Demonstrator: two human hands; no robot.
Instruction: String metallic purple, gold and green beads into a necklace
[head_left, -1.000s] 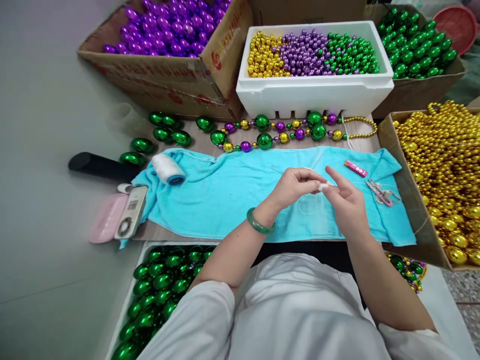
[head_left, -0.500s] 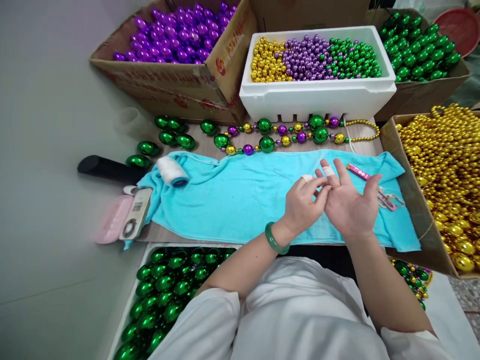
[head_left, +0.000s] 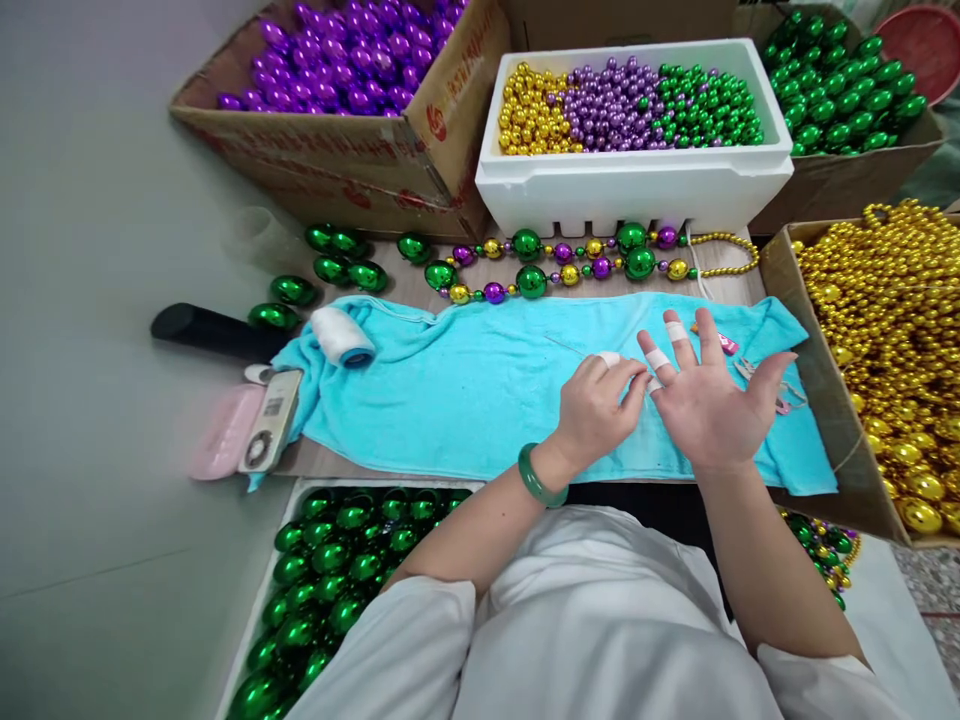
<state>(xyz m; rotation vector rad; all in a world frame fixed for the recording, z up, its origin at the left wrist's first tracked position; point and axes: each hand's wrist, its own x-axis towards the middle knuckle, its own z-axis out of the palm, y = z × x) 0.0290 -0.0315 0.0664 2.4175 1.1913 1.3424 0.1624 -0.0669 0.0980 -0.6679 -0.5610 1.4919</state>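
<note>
My right hand (head_left: 709,405) is held palm up over a turquoise towel (head_left: 465,390), fingers spread, with white tape wrapped round a few fingertips. My left hand (head_left: 596,410), with a green bangle (head_left: 536,478) on the wrist, pinches the white tape at the side of one right-hand finger. A thin white thread lies on the towel under the hands. Small scissors (head_left: 780,398) and a pink stick (head_left: 724,343) lie just right of my right hand. A spool of white thread (head_left: 341,337) rests at the towel's left end.
A strung necklace (head_left: 570,265) of green, purple and gold beads lies behind the towel. Behind it stand a white foam box (head_left: 630,190) of small beads and cardboard boxes of purple (head_left: 337,150), green (head_left: 840,80) and gold (head_left: 892,330) beads. A tray of green beads (head_left: 330,570) is by my lap.
My right hand turned palm up and spread its fingers. My left hand went from holding a white piece between both hands to pinching the tape on a right-hand finger.
</note>
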